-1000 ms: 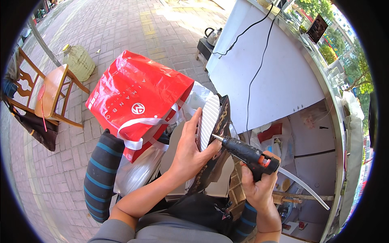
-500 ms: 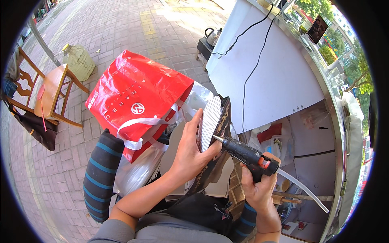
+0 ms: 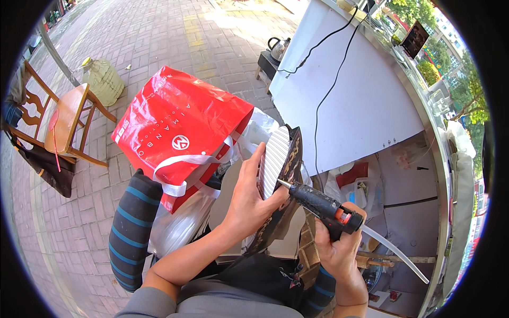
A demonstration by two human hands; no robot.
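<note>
My left hand (image 3: 248,195) is closed around a white, sole-shaped piece with thin dark stripes (image 3: 275,159). A dark strip with a gold-brown pattern (image 3: 291,168) lies along its right edge and hangs down below my thumb. In my right hand (image 3: 339,241) is a black hot glue gun (image 3: 318,200), fingers wrapped round its grip. Its metal nozzle points left and is at the edge between the striped piece and the dark strip, close to my left thumb. A long translucent glue stick (image 3: 396,252) sticks out of the gun's back end.
A red shopping bag with white handles (image 3: 180,122) stands left of my hands. Striped padding (image 3: 130,228) lies nearer. A wooden chair (image 3: 69,119) is farther left. To the right stands a white-panelled counter (image 3: 350,90) with black cables hanging down and cluttered shelves below.
The glue gun has shifted very slightly left and down along the edge of the striped piece. My left hand has stayed in place.
</note>
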